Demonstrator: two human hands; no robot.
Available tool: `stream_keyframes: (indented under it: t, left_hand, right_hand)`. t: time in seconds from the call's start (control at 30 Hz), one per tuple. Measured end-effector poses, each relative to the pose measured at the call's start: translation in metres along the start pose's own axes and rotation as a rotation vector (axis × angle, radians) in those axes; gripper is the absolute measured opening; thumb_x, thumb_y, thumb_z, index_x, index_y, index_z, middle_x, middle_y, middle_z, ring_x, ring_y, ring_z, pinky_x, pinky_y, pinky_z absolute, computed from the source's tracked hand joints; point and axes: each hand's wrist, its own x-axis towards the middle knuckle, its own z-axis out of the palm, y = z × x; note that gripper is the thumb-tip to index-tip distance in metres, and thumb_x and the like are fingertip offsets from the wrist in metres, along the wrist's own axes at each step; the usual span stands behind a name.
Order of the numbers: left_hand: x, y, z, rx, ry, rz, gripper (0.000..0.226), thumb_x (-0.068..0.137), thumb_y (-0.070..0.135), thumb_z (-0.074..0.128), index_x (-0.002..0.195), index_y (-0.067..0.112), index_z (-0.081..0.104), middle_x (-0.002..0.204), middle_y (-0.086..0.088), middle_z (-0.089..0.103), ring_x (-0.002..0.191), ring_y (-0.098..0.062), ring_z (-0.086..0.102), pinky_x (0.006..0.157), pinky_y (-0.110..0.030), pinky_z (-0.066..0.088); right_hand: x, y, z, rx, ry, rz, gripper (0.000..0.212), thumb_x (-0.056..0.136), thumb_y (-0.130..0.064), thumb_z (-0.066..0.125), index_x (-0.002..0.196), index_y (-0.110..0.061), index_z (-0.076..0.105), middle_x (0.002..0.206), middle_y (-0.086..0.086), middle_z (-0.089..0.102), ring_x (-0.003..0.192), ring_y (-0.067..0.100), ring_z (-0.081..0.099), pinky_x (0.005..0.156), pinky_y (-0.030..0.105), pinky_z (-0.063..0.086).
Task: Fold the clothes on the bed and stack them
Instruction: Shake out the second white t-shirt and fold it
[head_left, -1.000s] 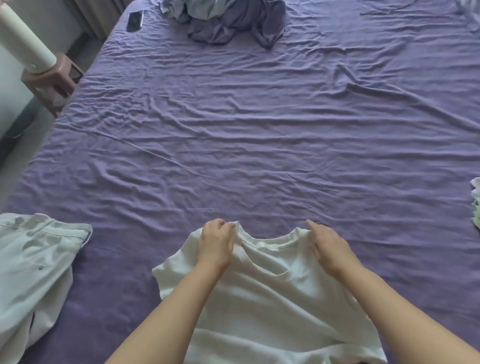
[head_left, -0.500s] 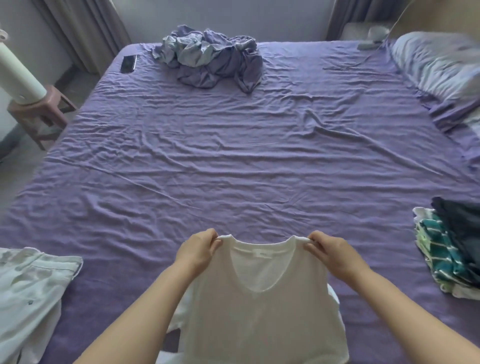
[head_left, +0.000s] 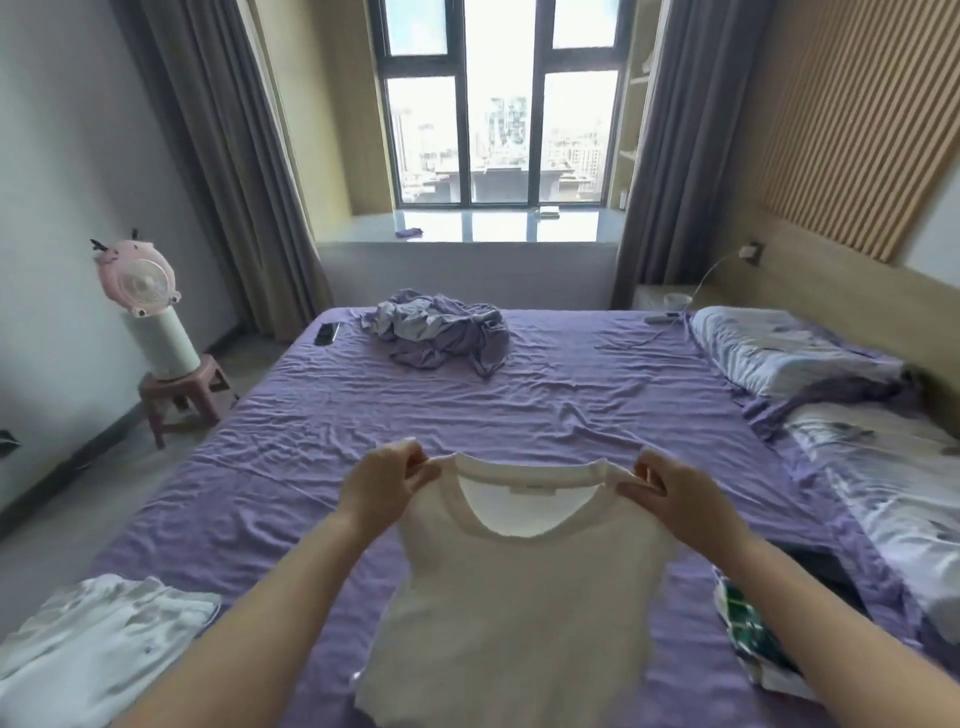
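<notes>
Leftmost, a pink fan (head_left: 141, 278) is seen on a white cylinder atop a small pink stool (head_left: 183, 393), on the floor just beside the bed's (head_left: 597, 410) left edge. At the near left corner of the bed, white trousers (head_left: 98, 642) are laid flat on the purple sheet. A dark phone (head_left: 327, 333) is noted at the far left corner of the bed, with a crumpled lilac and grey heap of clothes (head_left: 439, 336) just to its right.

Over the near middle of the bed, a white T-shirt (head_left: 511, 613) is held up off the sheet, hanging by its shoulders, neckline uppermost. The left hand (head_left: 382, 486) is pinched on the left shoulder seam, thumb and fingers curled round the cloth. The right hand (head_left: 670, 493) is pinched likewise on the right shoulder seam.

Right of the T-shirt, a folded green-striped garment (head_left: 748, 626) is seen on the bed, partly hidden by the right forearm; something dark lies just beyond it. A pillow (head_left: 779, 348) is noted at the far right side of the bed, under the headboard.
</notes>
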Motion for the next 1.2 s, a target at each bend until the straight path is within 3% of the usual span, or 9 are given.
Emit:
stream_keyframes:
  t: [0.17,0.23,0.37,0.43,0.6,0.8,0.93,1.1,1.2]
  left_hand:
    - [-0.008,0.077,-0.071,-0.056,0.157,0.065,0.022,0.087,0.031,0.066,0.087,0.01,0.064,0.075,-0.002,0.06,0.073,-0.021,0.055,0.064,-0.028,0.035]
    - [-0.013,0.099,-0.091,-0.068,0.205,0.1,0.016,0.09,0.024,0.062,0.092,0.008,0.066,0.08,-0.005,0.062,0.075,-0.02,0.054,0.064,-0.025,0.031]
    - [-0.025,0.126,-0.113,-0.073,0.319,0.143,0.012,0.093,0.01,0.053,0.098,0.004,0.063,0.095,-0.015,0.065,0.09,-0.03,0.06,0.075,-0.031,0.04]
    - [-0.032,0.137,-0.118,-0.053,0.371,0.13,0.014,0.096,0.014,0.05,0.1,0.005,0.061,0.097,-0.014,0.065,0.092,-0.031,0.06,0.076,-0.035,0.041]
    - [-0.053,0.154,-0.129,0.085,0.523,0.116,0.023,0.097,0.03,0.048,0.101,0.011,0.061,0.086,-0.015,0.067,0.084,-0.033,0.061,0.072,-0.038,0.042]
    - [-0.072,0.156,-0.14,-0.043,0.451,0.086,0.025,0.098,0.035,0.043,0.103,0.014,0.054,0.085,-0.007,0.067,0.08,-0.027,0.061,0.066,-0.032,0.04]
    - [-0.077,0.145,-0.152,0.027,0.421,0.019,0.033,0.099,0.042,0.036,0.102,0.011,0.048,0.088,-0.007,0.065,0.08,-0.026,0.057,0.066,-0.034,0.038]
    - [-0.086,0.121,-0.17,0.299,0.422,0.123,0.04,0.096,0.047,0.031,0.101,0.01,0.045,0.074,-0.007,0.061,0.063,-0.027,0.054,0.056,-0.031,0.033]
    - [-0.092,0.104,-0.177,0.326,0.415,0.191,0.046,0.091,0.051,0.032,0.098,0.008,0.047,0.07,-0.008,0.063,0.065,-0.032,0.062,0.054,-0.031,0.034]
  right_hand:
    - [-0.018,-0.032,-0.091,0.063,0.142,-0.102,0.012,0.084,-0.025,0.068,0.079,-0.015,0.062,0.054,-0.011,0.044,0.058,0.014,0.045,0.055,0.026,0.027]
    - [-0.026,-0.04,-0.12,0.083,0.181,-0.16,0.015,0.088,-0.023,0.062,0.087,-0.009,0.067,0.065,-0.006,0.054,0.068,0.016,0.051,0.061,0.022,0.028]
    - [-0.042,-0.049,-0.164,0.052,0.263,-0.204,0.021,0.093,-0.023,0.054,0.102,-0.009,0.066,0.086,0.002,0.062,0.085,0.021,0.058,0.069,0.023,0.031]
    - [-0.049,-0.052,-0.181,0.0,0.315,-0.182,0.021,0.092,-0.031,0.055,0.097,-0.014,0.065,0.074,-0.003,0.059,0.08,0.024,0.059,0.065,0.028,0.032]
    - [-0.06,-0.056,-0.205,-0.055,0.389,-0.142,0.03,0.086,-0.049,0.055,0.075,-0.022,0.049,0.055,-0.008,0.045,0.055,0.006,0.042,0.052,0.028,0.03]
    - [-0.067,-0.063,-0.203,-0.034,0.323,-0.242,0.026,0.095,-0.043,0.039,0.083,-0.02,0.042,0.069,-0.001,0.054,0.07,0.026,0.052,0.063,0.037,0.039]
    - [-0.072,-0.074,-0.196,-0.31,0.343,-0.273,0.072,0.083,-0.068,-0.003,0.093,-0.015,0.044,0.069,-0.001,0.049,0.064,0.027,0.052,0.058,0.034,0.04]
    - [-0.08,-0.095,-0.186,-0.326,0.402,-0.326,0.043,0.085,-0.055,0.037,0.077,-0.013,0.036,0.05,-0.008,0.032,0.056,0.037,0.056,0.05,0.032,0.031]
    - [-0.082,-0.105,-0.174,-0.265,0.337,-0.319,0.039,0.086,-0.05,0.047,0.075,-0.014,0.037,0.053,-0.002,0.039,0.057,0.033,0.052,0.053,0.032,0.027]
